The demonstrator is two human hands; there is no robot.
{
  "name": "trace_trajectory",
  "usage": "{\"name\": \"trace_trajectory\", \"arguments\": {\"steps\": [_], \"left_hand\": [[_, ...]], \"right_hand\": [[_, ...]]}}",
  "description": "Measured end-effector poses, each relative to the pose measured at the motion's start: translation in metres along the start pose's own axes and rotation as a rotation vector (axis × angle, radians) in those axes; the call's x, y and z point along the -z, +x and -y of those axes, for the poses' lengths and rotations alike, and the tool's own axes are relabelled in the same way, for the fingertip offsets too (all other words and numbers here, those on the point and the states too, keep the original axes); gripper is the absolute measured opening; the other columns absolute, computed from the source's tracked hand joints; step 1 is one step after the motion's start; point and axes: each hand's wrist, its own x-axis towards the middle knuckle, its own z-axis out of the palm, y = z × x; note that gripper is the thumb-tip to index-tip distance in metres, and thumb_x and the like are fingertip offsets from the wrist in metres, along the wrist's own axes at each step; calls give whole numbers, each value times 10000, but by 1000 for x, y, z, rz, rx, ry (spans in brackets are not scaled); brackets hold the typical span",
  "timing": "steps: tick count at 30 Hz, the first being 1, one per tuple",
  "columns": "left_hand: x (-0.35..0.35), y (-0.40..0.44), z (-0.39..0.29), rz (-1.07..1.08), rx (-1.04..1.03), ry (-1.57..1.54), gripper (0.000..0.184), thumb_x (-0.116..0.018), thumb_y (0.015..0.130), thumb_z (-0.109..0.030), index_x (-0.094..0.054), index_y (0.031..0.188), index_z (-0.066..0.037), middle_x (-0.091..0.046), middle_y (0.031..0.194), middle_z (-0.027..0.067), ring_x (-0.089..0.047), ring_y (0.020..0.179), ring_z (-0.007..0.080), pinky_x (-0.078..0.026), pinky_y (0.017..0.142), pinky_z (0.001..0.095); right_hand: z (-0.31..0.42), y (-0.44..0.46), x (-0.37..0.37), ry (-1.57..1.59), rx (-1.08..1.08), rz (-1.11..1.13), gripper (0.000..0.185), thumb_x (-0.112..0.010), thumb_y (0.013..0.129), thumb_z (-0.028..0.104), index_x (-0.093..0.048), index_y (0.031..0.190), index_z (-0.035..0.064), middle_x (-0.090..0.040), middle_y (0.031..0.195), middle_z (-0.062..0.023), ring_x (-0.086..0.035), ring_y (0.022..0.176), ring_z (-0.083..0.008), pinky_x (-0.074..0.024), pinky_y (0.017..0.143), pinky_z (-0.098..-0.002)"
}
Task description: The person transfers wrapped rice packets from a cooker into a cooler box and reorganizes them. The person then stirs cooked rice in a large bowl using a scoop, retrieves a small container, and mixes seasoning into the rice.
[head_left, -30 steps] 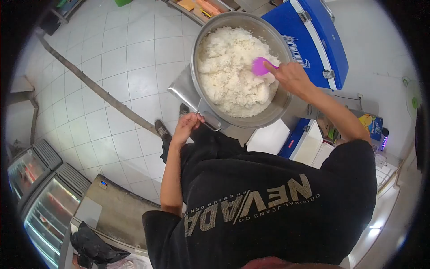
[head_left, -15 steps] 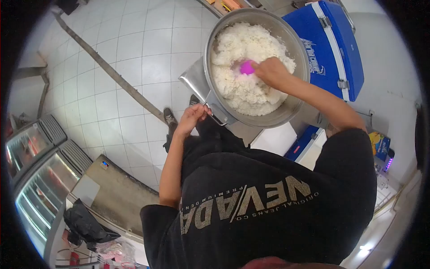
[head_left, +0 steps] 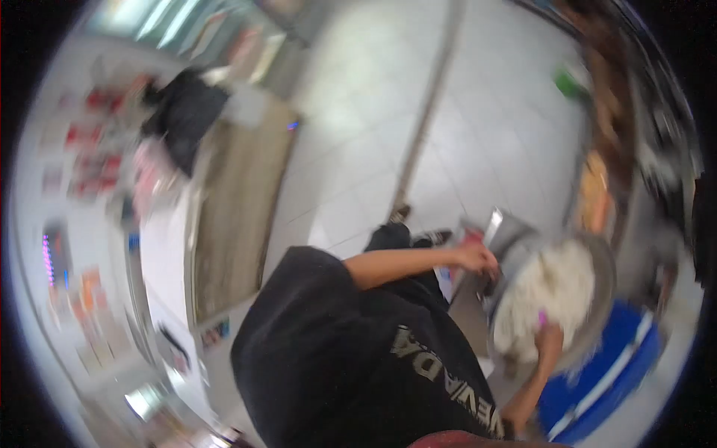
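Note:
The whole view is smeared by motion. A large round metal basin (head_left: 606, 261) full of white cooked rice (head_left: 571, 276) is at the lower right. My right hand (head_left: 550, 340) is over the near part of the rice, its fingers closed on a small purple scoop (head_left: 542, 319). Only a little of the scoop shows, so its shape is unclear. My left hand (head_left: 476, 260) is curled at the basin's left side, by a metal handle (head_left: 489, 287). Its fingers look wrapped round that handle, though blur softens the grip.
A blue cooler box (head_left: 601, 373) with a white band stands close beside the basin. To the left is a long counter or chest top (head_left: 239, 201) with a black plastic bag (head_left: 187, 112). A hose-like strip (head_left: 429, 112) crosses the tiled floor (head_left: 343, 119).
My view has swung left, so the basin and both hands now appear lower right. The purple scoop stays in my right hand at the rice, and my left hand stays by the handle.

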Motion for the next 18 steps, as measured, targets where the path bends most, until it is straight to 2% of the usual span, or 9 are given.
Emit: {"name": "trace_trajectory", "arguments": {"steps": [2, 4, 6, 8, 9, 11, 14, 16, 18], "left_hand": [[-7, 8, 18, -130, -144, 202, 284, -529, 988, -249, -703, 992, -25, -732, 945, 44, -646, 852, 126, -518, 728, 293], [-11, 2, 7, -193, -32, 188, 300, -501, 991, -264, -704, 976, -45, -732, 882, 43, -661, 775, 150, -526, 686, 308], [-14, -18, 2, -262, -15, 141, 327, -492, 988, -295, -699, 936, -48, -730, 862, 39, -662, 702, 162, -530, 658, 321], [-4, -32, 15, -301, -28, 333, 326, -511, 976, -314, -695, 927, -48, -731, 858, 48, -660, 683, 164, -532, 651, 331], [10, -41, 16, -329, -33, 424, 327, -521, 970, -323, -693, 922, -49, -732, 856, 52, -659, 673, 165, -532, 647, 336], [31, -82, 27, -358, -102, 273, 312, -557, 935, -324, -712, 930, -52, -730, 825, 50, -664, 679, 160, -534, 641, 331], [59, -185, 27, -569, -104, 282, 280, -592, 901, -303, -729, 919, -60, -727, 807, 36, -668, 688, 160, -539, 643, 330], [80, -265, 30, -700, -101, 309, 275, -607, 889, -301, -727, 943, -60, -729, 821, 46, -678, 726, 174, -543, 678, 339], [98, -346, 49, -823, -138, 401, 278, -619, 882, -297, -721, 978, -58, -732, 855, 65, -688, 777, 192, -546, 719, 347]], "right_hand": [[-20, 3, 9, 23, -136, 72, 415, -644, 863, 240, -623, 1256, 109, -669, 895, -233, -642, 799, -406, -509, 741, -484], [-21, -11, 20, 267, -159, -242, 402, -648, 892, 360, -706, 968, -31, -673, 657, -186, -696, 696, -330, -519, 703, -426], [15, -17, 71, 467, -464, 13, 291, -727, 831, 197, -664, 988, -40, -700, 904, -200, -715, 719, -263, -542, 638, -379], [27, 6, 49, 460, -574, 225, 360, -715, 853, 282, -675, 1021, -34, -706, 953, -219, -721, 832, -296, -544, 744, -425], [23, 19, 32, 218, -502, 201, 390, -705, 859, 313, -678, 1037, -33, -704, 936, -227, -712, 867, -310, -536, 773, -432], [7, 42, 9, -289, -367, 137, 452, -686, 872, 375, -683, 1070, -32, -699, 903, -244, -694, 936, -338, -520, 830, -446], [109, 26, 129, 9, -433, -365, 523, -599, 924, 447, -661, 1170, -10, -691, 969, -241, -667, 967, -354, -508, 847, -434], [198, 38, 183, 440, -71, -707, 498, -525, 968, 435, -679, 1150, -3, -687, 988, -226, -646, 950, -374, -493, 863, -420], [274, 96, 174, 1264, 287, -641, 405, -545, 981, 304, -662, 1070, -74, -672, 1052, -232, -648, 915, -326, -507, 826, -409]]}}
